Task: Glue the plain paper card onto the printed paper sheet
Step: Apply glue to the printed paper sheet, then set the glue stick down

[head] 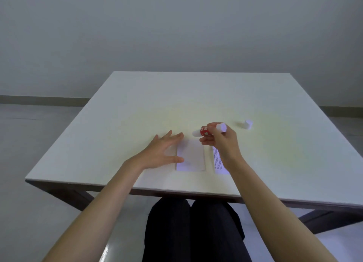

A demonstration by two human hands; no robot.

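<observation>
A plain white paper card (191,155) lies flat near the front of the white table (137,108). My left hand (163,151) rests open beside it, fingers spread, thumb touching the card's left edge. To the card's right lies the printed paper sheet (218,159), partly hidden under my right wrist. My right hand (220,141) holds a red and white glue stick (208,131) sideways just above the card's far right corner, its uncapped tip pointing left.
The glue stick's white cap (247,124) stands on the table to the right, beyond my right hand. My legs in dark trousers (192,232) are under the table's front edge. A grey wall and floor lie beyond.
</observation>
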